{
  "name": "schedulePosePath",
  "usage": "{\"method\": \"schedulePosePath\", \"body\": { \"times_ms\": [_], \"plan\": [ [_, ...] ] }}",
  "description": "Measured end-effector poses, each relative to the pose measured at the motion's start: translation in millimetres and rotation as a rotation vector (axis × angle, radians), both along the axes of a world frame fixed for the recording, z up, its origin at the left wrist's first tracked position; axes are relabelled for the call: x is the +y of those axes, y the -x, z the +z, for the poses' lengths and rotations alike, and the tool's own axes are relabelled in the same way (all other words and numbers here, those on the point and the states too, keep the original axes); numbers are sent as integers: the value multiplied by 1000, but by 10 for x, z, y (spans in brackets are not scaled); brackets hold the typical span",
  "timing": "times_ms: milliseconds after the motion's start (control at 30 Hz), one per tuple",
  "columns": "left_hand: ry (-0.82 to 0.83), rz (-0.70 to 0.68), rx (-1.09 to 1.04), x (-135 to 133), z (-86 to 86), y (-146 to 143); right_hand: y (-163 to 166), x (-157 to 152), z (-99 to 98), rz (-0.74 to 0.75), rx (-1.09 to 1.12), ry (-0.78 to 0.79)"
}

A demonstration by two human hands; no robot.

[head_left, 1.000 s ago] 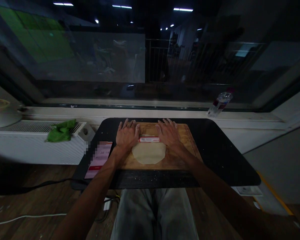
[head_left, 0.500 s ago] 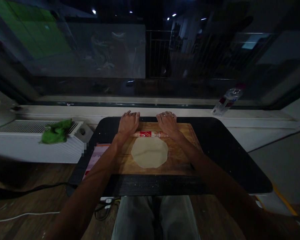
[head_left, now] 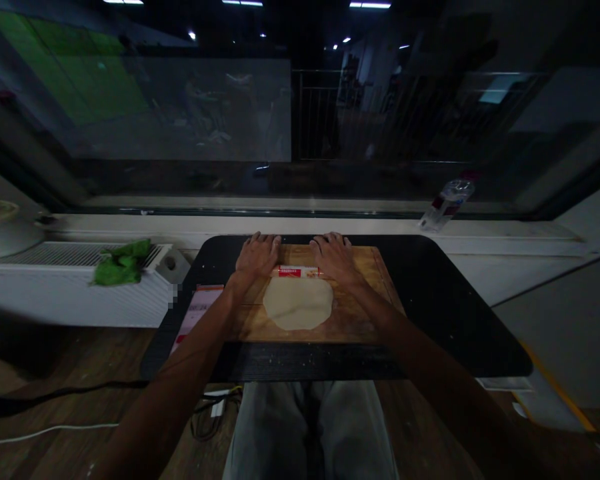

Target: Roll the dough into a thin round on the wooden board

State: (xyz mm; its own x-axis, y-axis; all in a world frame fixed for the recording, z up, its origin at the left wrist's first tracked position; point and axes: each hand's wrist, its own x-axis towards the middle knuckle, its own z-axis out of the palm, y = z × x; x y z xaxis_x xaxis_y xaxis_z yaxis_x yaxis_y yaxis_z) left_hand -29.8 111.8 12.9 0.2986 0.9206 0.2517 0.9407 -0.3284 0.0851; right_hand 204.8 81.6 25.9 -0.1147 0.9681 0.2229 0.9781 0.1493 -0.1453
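Since the head cam shows a red-and-white roller (head_left: 299, 273) across the far edge of a dough sheet (head_left: 298, 305) on the wooden board (head_left: 353, 327), rolling-out's prob the step in hand, & the next move calls for even pressure imo. L hand (head_left: 259, 253) & R hand (head_left: 334, 255) are palm-down over its ends, fingers loosely extended, not wrapped round it afaict.

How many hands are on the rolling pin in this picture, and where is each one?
2: the left hand is over the left part of the rolling pin, the right hand over its right part. No other hand shows there; none seems hidden.
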Motion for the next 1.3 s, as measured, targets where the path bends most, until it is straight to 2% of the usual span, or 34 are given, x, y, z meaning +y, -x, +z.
{"method": "schedulePosePath", "body": {
  "times_ms": [267,567,733,900,1067,1300],
  "plan": [
    [101,83,13,-357,75,-31,62,-316,31,-36,-13,78],
    [87,69,45,-830,85,-14,157,-776,-85,-67,-23,-9],
    [30,14,45,-1065,38,47,188,-1043,-82,-36,-45,-44],
    [-69,23,43,-1280,-109,97,244,-1334,-163,-76,-56,-76],
    [-150,35,24,-1373,-221,110,289,-1505,-212,-92,-51,-118],
    [-141,15,-7,-1281,-190,108,272,-1437,-220,-97,-58,-123]
  ]
}}
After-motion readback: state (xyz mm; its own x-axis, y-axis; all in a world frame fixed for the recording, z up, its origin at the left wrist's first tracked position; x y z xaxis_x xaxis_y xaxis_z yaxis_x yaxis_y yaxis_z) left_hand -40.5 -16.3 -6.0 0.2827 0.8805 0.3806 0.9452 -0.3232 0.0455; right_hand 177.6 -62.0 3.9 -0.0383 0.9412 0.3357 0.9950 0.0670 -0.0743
